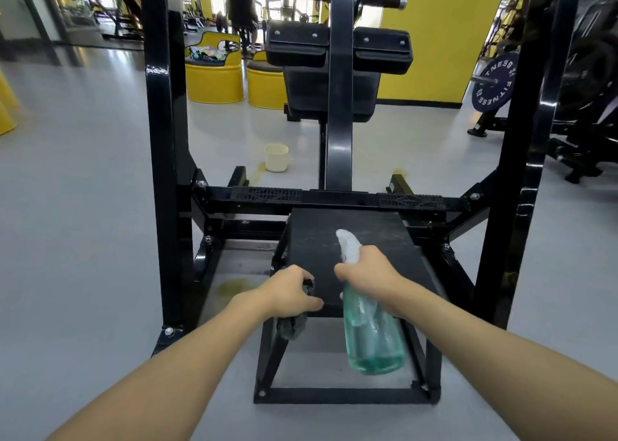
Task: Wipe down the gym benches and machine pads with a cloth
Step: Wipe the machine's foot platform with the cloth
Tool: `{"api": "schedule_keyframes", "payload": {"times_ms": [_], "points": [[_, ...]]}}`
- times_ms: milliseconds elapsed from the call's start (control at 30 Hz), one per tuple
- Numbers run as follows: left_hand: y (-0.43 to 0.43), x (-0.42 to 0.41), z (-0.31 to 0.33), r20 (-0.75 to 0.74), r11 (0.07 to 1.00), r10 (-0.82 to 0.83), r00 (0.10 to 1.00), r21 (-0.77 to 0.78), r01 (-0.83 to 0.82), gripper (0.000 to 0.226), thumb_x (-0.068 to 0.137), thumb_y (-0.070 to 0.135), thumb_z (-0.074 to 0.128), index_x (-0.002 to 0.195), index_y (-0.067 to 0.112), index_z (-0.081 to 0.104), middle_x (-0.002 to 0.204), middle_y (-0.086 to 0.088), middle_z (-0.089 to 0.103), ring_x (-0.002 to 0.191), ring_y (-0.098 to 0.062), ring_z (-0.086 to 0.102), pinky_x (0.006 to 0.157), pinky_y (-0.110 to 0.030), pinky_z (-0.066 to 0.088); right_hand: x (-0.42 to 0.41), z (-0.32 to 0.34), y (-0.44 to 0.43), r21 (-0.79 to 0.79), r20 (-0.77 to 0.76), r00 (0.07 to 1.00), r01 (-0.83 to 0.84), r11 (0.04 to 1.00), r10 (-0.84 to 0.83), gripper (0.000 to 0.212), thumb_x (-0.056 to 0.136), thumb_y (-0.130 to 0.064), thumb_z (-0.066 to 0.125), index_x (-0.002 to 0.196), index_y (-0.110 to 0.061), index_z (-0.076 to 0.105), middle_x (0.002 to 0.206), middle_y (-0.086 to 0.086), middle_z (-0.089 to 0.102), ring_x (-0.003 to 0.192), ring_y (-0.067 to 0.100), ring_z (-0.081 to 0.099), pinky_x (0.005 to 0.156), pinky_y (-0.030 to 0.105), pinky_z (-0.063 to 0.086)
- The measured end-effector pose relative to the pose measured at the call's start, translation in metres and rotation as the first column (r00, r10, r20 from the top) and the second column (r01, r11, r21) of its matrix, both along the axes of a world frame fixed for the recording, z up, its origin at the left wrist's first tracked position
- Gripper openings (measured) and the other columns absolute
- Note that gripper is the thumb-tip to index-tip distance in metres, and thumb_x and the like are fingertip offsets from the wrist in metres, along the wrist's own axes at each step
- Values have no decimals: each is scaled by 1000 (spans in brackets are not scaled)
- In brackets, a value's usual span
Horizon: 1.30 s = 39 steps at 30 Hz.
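A black seat pad (361, 240) of a black steel machine lies straight ahead, low down. My left hand (290, 290) grips a dark grey cloth (292, 327) at the pad's near left corner; the cloth hangs below my fist. My right hand (366, 272) holds a green-tinted spray bottle (373, 337) by its neck, with the white nozzle (347, 245) pointing away over the pad. Two black upper pads (297, 44) sit on the central upright beyond.
Black frame posts (164, 139) stand left and right of the seat. A cream bucket (276, 157) sits on the grey floor behind the machine. Yellow barrel seats (214, 79) are further back, a weight plate (491, 83) is at right, and a person (242, 6) stands far off.
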<state>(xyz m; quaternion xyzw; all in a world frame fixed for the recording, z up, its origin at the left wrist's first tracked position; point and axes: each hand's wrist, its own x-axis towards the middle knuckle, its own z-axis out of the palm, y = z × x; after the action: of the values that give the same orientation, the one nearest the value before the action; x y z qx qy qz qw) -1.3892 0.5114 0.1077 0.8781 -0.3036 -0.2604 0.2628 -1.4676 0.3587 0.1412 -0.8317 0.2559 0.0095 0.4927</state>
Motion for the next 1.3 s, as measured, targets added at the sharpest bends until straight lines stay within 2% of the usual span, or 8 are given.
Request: {"api": "schedule_keyframes", "payload": {"times_ms": [133,467,600,767,967,1033,1167,1300], "points": [[-2,-6,-18,1,999,29,1000,32,-29,38,89,31,69,124,18,59,88,1,62,81,-22,64,66,-28,48,-1,-10,0,-7,-98,995,20,1000,-20,33,62,-20,55,94,-19,47,90,16,59,89,43,69,71,46,57],[-6,-2,-18,-1,993,50,999,105,-50,46,89,28,65,130,10,56,70,0,59,65,-17,55,62,-31,43,-41,-21,-64,-67,-94,933,342,937,-347,22,64,-14,56,86,-8,51,81,13,55,69,34,65,60,34,47],[-9,-3,-16,-5,994,53,999,91,-53,25,89,26,65,110,16,55,81,-4,58,73,-21,51,67,-32,41,-55,-22,-56,-94,-212,950,215,972,-230,19,75,-13,58,91,-5,52,76,9,51,61,24,50,55,26,38],[-3,-8,-13,-3,994,109,994,20,-109,33,91,24,65,122,15,58,93,-1,57,81,-18,52,76,-30,47,-50,-30,-20,124,-234,972,64,990,-33,40,70,-10,57,108,5,54,79,19,62,65,36,71,59,36,52],[14,-8,-6,-124,989,137,983,-46,-144,28,87,22,71,110,9,65,83,0,62,82,-18,64,73,-28,53,-38,-39,6,54,-260,965,0,999,14,57,62,-23,54,119,-15,50,99,10,60,77,32,68,75,38,56],[17,-8,-1,-217,993,87,972,-56,-102,39,82,28,78,114,9,67,92,0,67,81,-14,64,74,-24,54,-33,-34,13,32,-216,976,-15,999,22,62,68,-20,55,129,-15,50,93,10,58,75,28,62,70,32,47],[24,-11,8,-316,996,-87,945,-14,88,78,73,50,84,139,24,53,127,9,62,112,-10,62,100,-28,50,-6,-22,33,-66,19,994,-110,992,112,73,82,-11,52,150,-12,26,97,11,58,84,25,57,69,32,41],[33,-8,13,-229,979,-37,973,-203,-10,52,76,44,85,118,38,55,115,18,64,107,1,61,95,-22,48,31,-13,55,58,165,981,-112,992,101,52,83,-17,58,133,-14,42,102,8,61,85,18,55,83,44,53]]}}
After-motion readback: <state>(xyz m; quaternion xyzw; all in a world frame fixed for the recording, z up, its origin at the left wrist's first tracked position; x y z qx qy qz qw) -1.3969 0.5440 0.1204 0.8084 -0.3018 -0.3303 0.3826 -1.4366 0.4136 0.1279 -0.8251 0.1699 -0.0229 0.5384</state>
